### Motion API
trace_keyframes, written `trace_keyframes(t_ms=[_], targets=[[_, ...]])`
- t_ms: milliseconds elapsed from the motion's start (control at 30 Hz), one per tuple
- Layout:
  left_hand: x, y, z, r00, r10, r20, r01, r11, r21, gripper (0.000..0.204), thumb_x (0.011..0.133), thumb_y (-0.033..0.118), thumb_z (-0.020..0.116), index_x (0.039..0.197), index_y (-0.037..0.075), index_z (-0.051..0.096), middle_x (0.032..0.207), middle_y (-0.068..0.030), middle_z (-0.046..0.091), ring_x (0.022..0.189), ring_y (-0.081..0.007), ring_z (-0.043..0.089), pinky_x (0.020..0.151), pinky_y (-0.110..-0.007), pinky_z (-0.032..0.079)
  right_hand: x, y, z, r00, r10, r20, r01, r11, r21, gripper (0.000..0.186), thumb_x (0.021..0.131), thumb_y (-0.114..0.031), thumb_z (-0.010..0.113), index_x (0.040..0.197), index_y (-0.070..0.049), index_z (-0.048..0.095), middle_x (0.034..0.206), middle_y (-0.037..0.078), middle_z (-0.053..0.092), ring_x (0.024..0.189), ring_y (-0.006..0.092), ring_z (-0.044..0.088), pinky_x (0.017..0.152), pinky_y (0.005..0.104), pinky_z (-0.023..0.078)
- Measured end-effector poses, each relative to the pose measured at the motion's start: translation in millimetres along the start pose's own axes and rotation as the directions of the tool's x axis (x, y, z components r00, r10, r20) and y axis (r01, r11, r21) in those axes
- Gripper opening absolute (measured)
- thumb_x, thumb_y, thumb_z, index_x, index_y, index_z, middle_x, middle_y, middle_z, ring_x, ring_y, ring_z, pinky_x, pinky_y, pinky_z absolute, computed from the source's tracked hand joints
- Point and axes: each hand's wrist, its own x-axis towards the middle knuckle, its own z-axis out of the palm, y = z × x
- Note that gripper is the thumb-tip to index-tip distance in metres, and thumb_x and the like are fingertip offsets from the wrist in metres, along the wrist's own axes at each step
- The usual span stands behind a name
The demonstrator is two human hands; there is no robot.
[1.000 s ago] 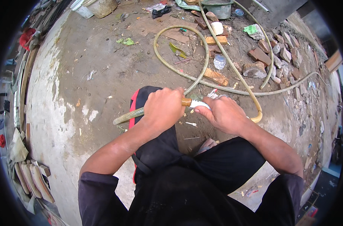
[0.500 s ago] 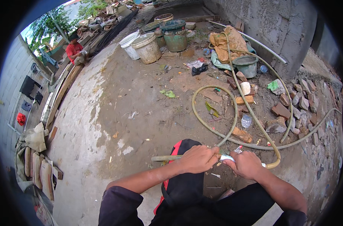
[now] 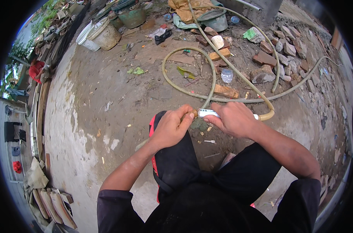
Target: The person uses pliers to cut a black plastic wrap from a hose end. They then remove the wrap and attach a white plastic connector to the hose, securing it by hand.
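A short white pipe (image 3: 208, 112) is in my right hand (image 3: 235, 118), the fingers wrapped around it from above and the thumb along its side. At its right end it meets a yellowish hose (image 3: 266, 116), which bends sharply and runs away up the yard. My left hand (image 3: 172, 129) pinches a brownish hose end (image 3: 194, 113) at the pipe's left end; whether that end sits inside the pipe I cannot tell. A length of hose (image 3: 141, 145) sticks out behind my left wrist. Both hands are above my knees.
A loop of hose (image 3: 163, 70) lies on the dirt ahead. Broken bricks and stones (image 3: 264, 59) are piled at the right. Buckets (image 3: 104, 35) stand far left, near a sack (image 3: 183, 11). A person in red (image 3: 36, 70) sits at the far left. Wooden boards (image 3: 57, 207) lie lower left.
The view has tilted down and turned right, so the yard shifts up and left. My left hand has turned, its thumb now showing on the hose end. My right hand still grips the pipe.
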Motion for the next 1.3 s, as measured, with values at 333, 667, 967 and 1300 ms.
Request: trace_keyframes(t_ms=[333,667,967,1300], targets=[[-5.5,-17.1,1.8,0.998,-0.063,-0.028,0.057,0.985,-0.161,0.026,0.11,0.021,0.05,0.102,0.003,0.066,0.07,0.0042,0.053,0.061,-0.0049,0.041,0.057,-0.026,0.034,3.5,-3.6,-2.9,1.0,-0.012,0.002,0.012,1.0,0.011,0.055,0.105,-0.052,0.056,0.1,0.001,0.066,0.075,0.024,0.07,0.077,0.0468,0.071,0.071,0.0572,0.054],[-9.0,-15.5,2.3,0.994,-0.104,-0.016,0.095,0.948,-0.303,0.026,0.111,0.024,0.054,0.101,0.004,0.068,0.073,0.0045,0.058,0.063,-0.0018,0.045,0.058,-0.021,0.037,2.4,5.0,5.9,0.994,-0.1,-0.048,0.098,0.995,-0.031,0.053,0.105,-0.055,0.055,0.097,-0.002,0.063,0.069,0.021,0.069,0.072,0.046,0.07,0.066,0.0559,0.053],[-8.7,2.3,-3.3,0.997,0.047,0.062,-0.048,0.999,-0.001,0.029,0.112,0.024,0.052,0.105,0.001,0.068,0.07,-0.007,0.061,0.065,-0.0188,0.061,0.062,-0.033,0.046,-3.1,8.9,6.3,0.992,-0.122,-0.027,0.121,0.993,-0.01,0.053,0.102,-0.057,0.058,0.095,-0.004,0.06,0.072,0.019,0.069,0.071,0.0461,0.069,0.064,0.0564,0.052],[-11.7,24.5,-6.3,0.97,-0.006,0.241,-0.046,0.977,0.209,0.022,0.097,0.021,0.069,0.098,0.001,0.058,0.064,-0.0155,0.058,0.058,-0.0363,0.063,0.057,-0.043,0.048,-12.0,1.5,4.7,0.98,-0.183,-0.074,0.183,0.983,-0.011,0.049,0.101,-0.053,0.063,0.102,-0.005,0.069,0.075,0.019,0.072,0.072,0.0442,0.072,0.065,0.0543,0.056]])
